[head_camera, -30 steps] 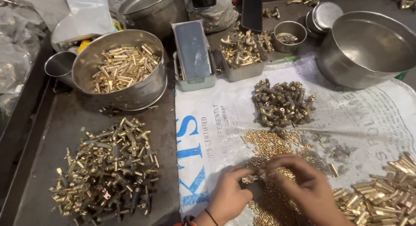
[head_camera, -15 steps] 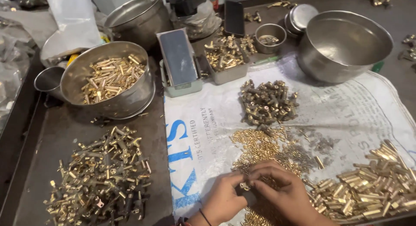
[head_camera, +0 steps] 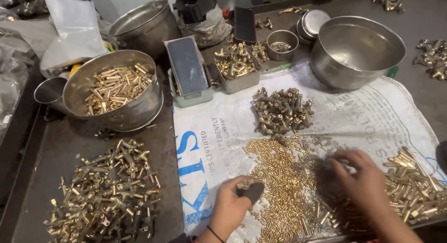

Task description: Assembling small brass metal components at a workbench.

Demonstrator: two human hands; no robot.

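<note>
Halfway-ish: my left hand (head_camera: 231,206) is pinching a small dark brass fitting (head_camera: 250,191) near the bench's front edge, my right hand (head_camera: 365,187) spread over the loose pile of tiny brass pins (head_camera: 284,177). Plenty left unsorted; steel bowl of brass tubes (head_camera: 114,87) is half full.

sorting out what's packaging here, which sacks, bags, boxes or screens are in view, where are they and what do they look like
Printed sack: spread flat under the brass piles; white woven, blue and dark print.
Plastic bag: far left, behind the steel bowls; crumpled, whitish.
Clear bag: far centre, under a black object.
Phone: lying on a pale green box by the sack's far left corner; screen dark.
Second phone: further back; screen dark.
</note>
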